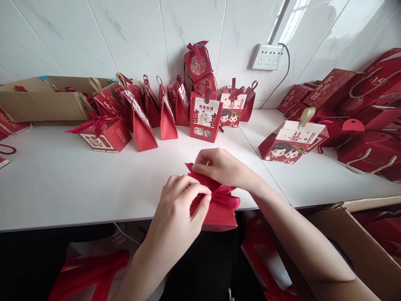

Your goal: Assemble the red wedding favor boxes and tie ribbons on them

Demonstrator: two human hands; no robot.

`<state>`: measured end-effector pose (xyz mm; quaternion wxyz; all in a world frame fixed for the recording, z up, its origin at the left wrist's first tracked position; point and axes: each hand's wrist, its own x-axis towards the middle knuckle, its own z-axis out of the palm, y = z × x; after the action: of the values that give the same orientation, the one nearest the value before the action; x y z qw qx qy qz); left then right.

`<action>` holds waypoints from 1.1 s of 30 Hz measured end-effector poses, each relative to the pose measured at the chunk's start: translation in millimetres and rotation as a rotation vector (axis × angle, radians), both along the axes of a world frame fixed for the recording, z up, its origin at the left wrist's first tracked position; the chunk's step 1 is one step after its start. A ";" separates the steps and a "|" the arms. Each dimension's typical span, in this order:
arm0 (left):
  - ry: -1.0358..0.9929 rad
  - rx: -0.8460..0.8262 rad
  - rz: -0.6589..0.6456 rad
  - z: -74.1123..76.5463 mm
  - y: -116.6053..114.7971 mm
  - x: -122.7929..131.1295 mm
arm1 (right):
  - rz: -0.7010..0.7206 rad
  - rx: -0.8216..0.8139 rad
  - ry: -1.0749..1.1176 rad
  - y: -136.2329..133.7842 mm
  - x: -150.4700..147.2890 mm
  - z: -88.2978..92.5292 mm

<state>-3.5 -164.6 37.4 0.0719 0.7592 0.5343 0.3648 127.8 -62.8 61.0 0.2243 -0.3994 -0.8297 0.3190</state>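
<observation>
A red gift box (pixel 219 215) sits at the table's front edge, partly hidden by my hands. Across its top lies a shiny red ribbon (pixel 230 202) gathered into a bow. My left hand (pixel 180 202) pinches the ribbon near the bow's middle with thumb and forefinger. Just beyond it, my right hand (pixel 224 167) is closed over the box's far side, its thumb and fingertips together at a pointed ribbon end. Behind my hands stands a red upright box (pixel 205 136) with a printed couple on its white label.
Several folded red gift boxes (pixel 168 125) line the white table (pixel 78 188) by the tiled wall. A bowed box (pixel 119 136) is at left, a cartoon-couple box (pixel 286 146) at right. Red boxes (pixel 328 90) pile up far right. A cardboard carton (pixel 357 234) stands below right.
</observation>
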 end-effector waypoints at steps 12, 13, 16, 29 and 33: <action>-0.002 -0.015 -0.015 1.6 0.6 -0.9 | -0.231 -0.011 -0.131 -19.5 76.7 5.3; -0.004 -0.016 -0.017 1.5 0.9 -1.1 | -0.130 -0.102 -0.121 -20.7 85.3 2.1; -0.013 -0.009 -0.014 0.7 1.4 -1.2 | 0.062 -0.323 -0.036 -20.5 98.3 -8.0; -0.014 -0.018 -0.018 -0.9 1.2 -0.7 | 0.128 0.065 0.460 -5.0 71.6 -16.7; -0.017 -0.037 -0.018 0.4 0.6 -1.4 | 0.153 -0.052 0.461 3.0 71.0 -17.3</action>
<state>-4.9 -164.0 37.8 0.0937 0.7594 0.5333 0.3606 198.8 -59.8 43.6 0.3723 -0.2576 -0.7760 0.4391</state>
